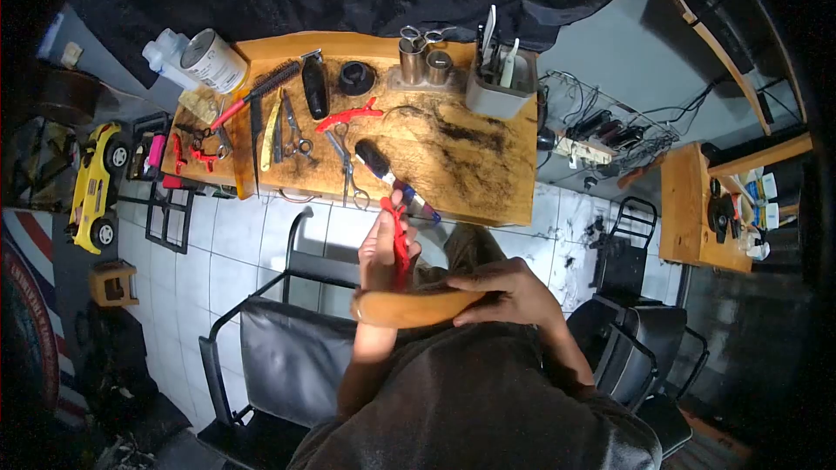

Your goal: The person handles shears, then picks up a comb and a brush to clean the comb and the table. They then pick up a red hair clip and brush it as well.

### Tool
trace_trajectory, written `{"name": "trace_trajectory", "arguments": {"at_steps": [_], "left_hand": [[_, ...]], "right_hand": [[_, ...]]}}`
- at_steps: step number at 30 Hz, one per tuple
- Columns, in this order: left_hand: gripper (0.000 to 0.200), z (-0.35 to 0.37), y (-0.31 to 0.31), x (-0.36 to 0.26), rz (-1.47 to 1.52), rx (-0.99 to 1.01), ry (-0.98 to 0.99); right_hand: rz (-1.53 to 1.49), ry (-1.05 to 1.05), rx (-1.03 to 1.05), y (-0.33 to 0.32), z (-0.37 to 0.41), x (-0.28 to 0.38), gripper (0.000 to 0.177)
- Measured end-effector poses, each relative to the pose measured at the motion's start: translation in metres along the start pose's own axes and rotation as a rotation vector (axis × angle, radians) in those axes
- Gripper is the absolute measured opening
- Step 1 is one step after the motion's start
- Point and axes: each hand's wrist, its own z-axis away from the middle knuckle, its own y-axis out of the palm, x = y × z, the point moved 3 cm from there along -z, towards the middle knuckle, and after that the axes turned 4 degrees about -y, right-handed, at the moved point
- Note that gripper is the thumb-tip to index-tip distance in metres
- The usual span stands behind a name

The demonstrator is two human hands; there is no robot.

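Observation:
My left hand [380, 244] is closed around a red hair clip [401, 248], pinched upright between thumb and fingers. My right hand [515, 294] grips one end of a curved, smooth wooden piece [418, 308], shaped like a brush handle; no bristles show. Its other end lies across my left wrist. Just beyond the left fingers, hair clippers [374, 159] and a dark blue and red tool [416, 200] rest at the table's near edge. Another red hair clip [350, 114] and scissors [347, 165] lie behind them on the wooden table [496, 183].
Loose dark hair covers much of the tabletop. A black trimmer [313, 87], a round red-handled brush [257, 94], a white can [213, 61] and a grey tool bin [502, 87] stand or lie there. Black chairs [292, 348] flank me; a wooden shelf [688, 209] is at right.

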Motion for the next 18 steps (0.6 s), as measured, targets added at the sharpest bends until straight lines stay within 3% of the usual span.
{"name": "trace_trajectory", "arguments": {"at_steps": [6,9,12,15,17,18], "left_hand": [[0.035,0.005,0.026,0.015,-0.186,-0.026,0.118],[0.028,-0.005,0.03,0.025,-0.107,-0.021,0.047],[0.028,-0.014,0.044,0.033,-0.061,-0.108,0.023],[0.032,-0.018,0.055,0.034,-0.138,-0.076,0.075],[0.033,-0.026,0.056,0.042,-0.085,-0.085,0.107],[0.034,-0.034,0.056,0.048,-0.006,-0.134,0.118]], "right_hand": [[0.07,0.074,-0.394,-0.035,-0.013,-0.041,0.043],[0.24,0.354,-0.434,-0.06,-0.018,-0.04,0.045],[0.099,0.132,-0.455,-0.074,-0.005,-0.064,0.044],[-0.093,0.22,-0.197,-0.085,0.009,-0.045,0.046],[-0.123,0.076,-0.056,-0.087,0.012,-0.041,0.047],[-0.132,0.198,0.09,-0.087,0.013,-0.048,0.048]]}}
